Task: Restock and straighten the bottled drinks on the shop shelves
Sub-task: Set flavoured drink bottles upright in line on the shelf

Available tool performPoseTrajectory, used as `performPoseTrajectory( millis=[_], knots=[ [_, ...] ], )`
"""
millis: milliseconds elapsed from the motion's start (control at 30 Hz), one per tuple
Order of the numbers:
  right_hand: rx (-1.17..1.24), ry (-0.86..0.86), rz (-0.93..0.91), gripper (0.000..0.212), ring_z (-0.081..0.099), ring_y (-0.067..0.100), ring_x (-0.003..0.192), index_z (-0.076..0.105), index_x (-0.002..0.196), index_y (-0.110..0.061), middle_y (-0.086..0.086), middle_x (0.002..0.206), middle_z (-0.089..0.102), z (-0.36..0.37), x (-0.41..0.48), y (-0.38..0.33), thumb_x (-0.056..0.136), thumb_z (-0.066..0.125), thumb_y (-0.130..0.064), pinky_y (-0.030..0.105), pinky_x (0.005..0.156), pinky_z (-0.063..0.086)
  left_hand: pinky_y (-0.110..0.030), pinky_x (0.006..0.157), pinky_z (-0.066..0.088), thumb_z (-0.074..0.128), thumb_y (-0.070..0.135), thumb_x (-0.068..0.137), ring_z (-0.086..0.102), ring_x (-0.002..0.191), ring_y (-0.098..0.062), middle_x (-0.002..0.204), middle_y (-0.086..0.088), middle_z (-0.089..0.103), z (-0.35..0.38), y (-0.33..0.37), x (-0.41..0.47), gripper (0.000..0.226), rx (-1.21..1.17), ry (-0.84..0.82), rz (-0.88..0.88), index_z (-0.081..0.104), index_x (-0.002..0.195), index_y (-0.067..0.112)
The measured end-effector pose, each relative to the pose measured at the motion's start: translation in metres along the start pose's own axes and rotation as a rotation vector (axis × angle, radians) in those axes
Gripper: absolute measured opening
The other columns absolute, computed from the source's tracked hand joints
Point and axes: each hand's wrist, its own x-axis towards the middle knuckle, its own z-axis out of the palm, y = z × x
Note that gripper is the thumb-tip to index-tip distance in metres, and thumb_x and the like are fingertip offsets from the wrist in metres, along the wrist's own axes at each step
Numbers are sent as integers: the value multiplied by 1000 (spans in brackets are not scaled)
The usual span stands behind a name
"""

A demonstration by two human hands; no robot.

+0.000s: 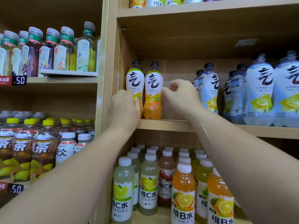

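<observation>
You are reaching both arms up to the middle shelf [165, 125] at the centre of the frame, where two orange drinks are standing upright side by side, just touching, hard against the wooden upright [106, 62]. Your left hand [124, 109] is wrapping round the lower half of the left orange bottle [135, 78]; its thumb is lying across the front of the label and the other fingers are going behind, out of sight, so the hand is grasping that bottle. Your right hand [182, 96] is hanging just to the right of the right orange bottle [152, 94], with its fingers curled inward (the back of the hand is facing the camera). One fingertip is sitting at that bottle's right edge, but I cannot tell whether it is pressing the bottle or only near it, nor whether the curled fingers are gripping anything.

Behind your right hand the shelf board is showing bare wood, and further right on the same board a group of pale blue bottles [258, 94] is standing, well apart from the orange pair. On the shelf below, at lower centre, white-capped vitamin drinks [149, 183] are standing in rows. In the upper left, tea bottles [48, 50] are lining a shelf above a black price tag [19, 80], and yellow-capped bottles [43, 151] are filling the lower left.
</observation>
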Motion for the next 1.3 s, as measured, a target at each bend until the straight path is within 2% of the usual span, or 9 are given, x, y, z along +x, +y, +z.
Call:
performPoseTrajectory(
  millis=[67,167,300,367,533,733,800,1100,1300],
  knots=[
    [124,104,-90,27,63,9,92,73,114,-16,-8,97,70,-29,-19,3,95,67,-35,30,87,53,-35,99,41,68,23,95,55,117,-30,121,-11,62,-7,-7,-28,38,-111,76,100,64,129,8],
    [249,153,-176,14,66,4,85,74,101,-22,-14,89,71,-65,-71,22,94,69,-33,27,80,55,-27,100,39,72,18,92,56,113,-22,117,-4,64,-17,-9,-85,32,-239,154,168,67,123,10],
    [176,232,-122,4,67,5,82,71,91,-26,-13,87,71,-85,-151,62,93,72,-30,17,74,50,-25,93,49,73,24,92,59,108,-5,112,14,62,-10,7,-158,31,-525,-21,-31,65,122,25],
    [106,262,-15,6,67,6,83,71,92,-26,-11,88,70,-83,-188,89,91,75,-29,21,73,53,-27,95,50,77,28,86,58,110,0,115,19,60,8,13,-189,44,-585,-161,-152,57,124,37],
    [20,146,359,41,64,0,95,63,113,-32,-12,106,67,-54,-257,156,80,81,-44,28,80,56,-38,102,53,82,47,79,56,119,-1,130,23,55,58,14,-246,70,-616,-567,-383,42,137,45],
    [99,-90,511,74,53,-23,106,44,131,-39,-27,119,58,-32,-292,191,74,90,-39,9,80,49,-9,84,43,83,32,83,56,104,19,115,37,52,88,8,-286,67,-712,-673,-448,41,134,43],
    [115,-109,519,75,53,-25,105,43,135,-37,-29,118,58,-30,-295,196,76,88,-38,6,79,48,-11,86,45,83,30,84,53,100,26,114,38,52,93,7,-291,66,-724,-674,-458,41,132,45],
    [171,-108,475,75,56,-14,113,43,144,-33,-26,126,60,-34,-306,207,82,84,-35,14,88,52,-18,87,51,90,25,76,61,103,15,116,30,63,98,15,-304,68,-707,-641,-444,48,126,43],
    [182,-121,460,66,55,-16,112,38,132,-51,-30,122,59,-67,-313,224,84,82,-35,10,84,50,-19,89,52,90,28,76,63,105,10,113,30,68,104,56,-316,65,-720,-681,-424,50,123,47]
  ],
)
